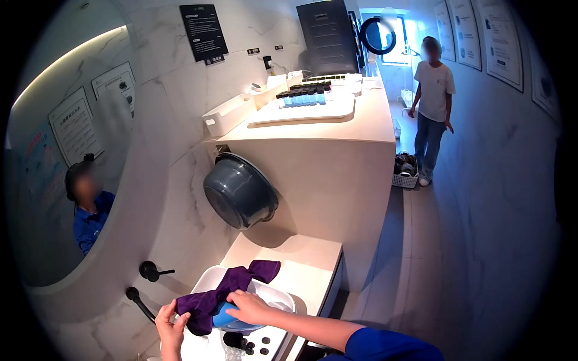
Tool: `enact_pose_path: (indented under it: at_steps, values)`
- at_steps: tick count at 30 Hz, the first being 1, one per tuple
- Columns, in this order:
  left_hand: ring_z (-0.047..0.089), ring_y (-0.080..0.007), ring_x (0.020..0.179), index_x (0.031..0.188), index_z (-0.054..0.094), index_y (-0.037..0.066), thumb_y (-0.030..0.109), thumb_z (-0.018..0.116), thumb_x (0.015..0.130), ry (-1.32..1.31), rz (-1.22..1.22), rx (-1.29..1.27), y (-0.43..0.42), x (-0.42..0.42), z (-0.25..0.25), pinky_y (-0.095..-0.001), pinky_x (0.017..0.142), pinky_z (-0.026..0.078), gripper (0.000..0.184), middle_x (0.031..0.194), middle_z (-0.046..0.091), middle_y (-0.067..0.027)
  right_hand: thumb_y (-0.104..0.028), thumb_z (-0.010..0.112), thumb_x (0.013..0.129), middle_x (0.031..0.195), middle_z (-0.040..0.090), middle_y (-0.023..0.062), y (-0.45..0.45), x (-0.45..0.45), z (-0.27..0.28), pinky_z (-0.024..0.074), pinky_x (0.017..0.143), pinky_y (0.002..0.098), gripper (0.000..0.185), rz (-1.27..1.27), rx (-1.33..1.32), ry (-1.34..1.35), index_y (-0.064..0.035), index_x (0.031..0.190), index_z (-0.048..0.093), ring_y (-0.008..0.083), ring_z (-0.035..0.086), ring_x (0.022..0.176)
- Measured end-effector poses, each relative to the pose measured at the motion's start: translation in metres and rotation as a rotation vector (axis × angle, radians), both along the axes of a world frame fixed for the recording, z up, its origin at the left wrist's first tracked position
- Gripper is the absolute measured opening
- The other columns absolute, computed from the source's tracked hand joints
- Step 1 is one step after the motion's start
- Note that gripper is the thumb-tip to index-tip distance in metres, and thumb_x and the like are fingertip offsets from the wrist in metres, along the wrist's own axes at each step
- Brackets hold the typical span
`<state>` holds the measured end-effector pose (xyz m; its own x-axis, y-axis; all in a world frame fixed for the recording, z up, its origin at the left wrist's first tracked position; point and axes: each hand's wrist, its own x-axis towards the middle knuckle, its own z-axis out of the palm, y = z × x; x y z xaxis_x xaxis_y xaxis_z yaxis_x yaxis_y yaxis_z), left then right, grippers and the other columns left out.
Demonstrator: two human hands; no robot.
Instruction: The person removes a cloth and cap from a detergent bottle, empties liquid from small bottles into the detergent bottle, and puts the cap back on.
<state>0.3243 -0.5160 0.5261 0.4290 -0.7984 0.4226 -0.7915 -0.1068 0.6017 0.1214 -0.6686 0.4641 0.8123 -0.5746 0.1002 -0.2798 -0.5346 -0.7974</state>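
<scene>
Marbled wall, fingers on purple cloth

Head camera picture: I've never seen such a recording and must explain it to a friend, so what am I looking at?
There is no machine: these are a person's bare hands, seen from a camera worn on the head, looking forward and down. The left hand is at the edge of a crumpled dark purple cloth and seems to grip it. The right hand rests against the cloth and a smooth blue item, too covered to identify. Both things lie at a white basin with rounded corners. Beyond it hangs a round dark grey tub. On the pale counter farther back, a white tray carries small black-topped, pale blue bottles.
</scene>
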Motion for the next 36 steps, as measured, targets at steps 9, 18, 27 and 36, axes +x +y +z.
enact_pose_path:
  at_steps: [9, 18, 27, 36]
  values:
    - [0.05, -0.0232, 0.109, 0.142, 0.022, 0.002, 0.021, 0.081, 0.065, 0.338, -0.052, -0.377, 0.005, 0.001, -0.067, -0.036, 0.095, 0.04, 0.099, 0.122, 0.047, -0.014, -0.048, 0.068, 0.072, 0.109, 0.05, 0.0143, 0.038, 0.089, 0.094, 0.044, 0.078, 0.0409, 0.076, -0.043, -0.557, -0.021, -0.0059, 0.13, 0.043, 0.0276, 0.052, 0.101]
    - [0.045, -0.0248, 0.115, 0.139, 0.027, -0.001, 0.021, 0.079, 0.066, 0.67, 0.319, -0.286, 0.031, -0.068, -0.152, -0.038, 0.099, 0.035, 0.092, 0.126, 0.044, -0.015, -0.025, 0.064, 0.067, 0.067, 0.061, 0.0177, 0.035, 0.132, 0.054, 0.0511, 0.057, 0.0428, 0.026, 0.098, -0.625, -0.11, -0.0012, 0.076, 0.058, 0.0328, 0.064, 0.065]
    - [0.048, -0.0289, 0.111, 0.121, 0.052, 0.001, 0.014, 0.071, 0.076, 0.332, 0.324, -0.404, 0.019, -0.051, -0.092, -0.0355, 0.095, 0.04, 0.051, 0.119, 0.048, -0.0153, -0.035, 0.066, 0.075, 0.084, 0.06, 0.0145, 0.029, 0.109, 0.087, 0.0504, 0.068, 0.0414, 0.034, 0.318, -0.831, 0.107, -0.0066, 0.092, 0.058, 0.0287, 0.063, 0.081]
    - [0.052, -0.0211, 0.11, 0.117, 0.057, 0.003, 0.007, 0.069, 0.079, 0.432, 0.103, -0.452, 0.011, -0.036, -0.046, -0.0315, 0.094, 0.042, 0.04, 0.12, 0.052, -0.0106, -0.017, 0.064, 0.082, 0.104, 0.053, 0.0124, 0.019, 0.102, 0.116, 0.0453, 0.087, 0.0397, 0.025, 0.48, -0.525, 0.19, -0.0114, 0.106, 0.06, 0.0286, 0.053, 0.104]
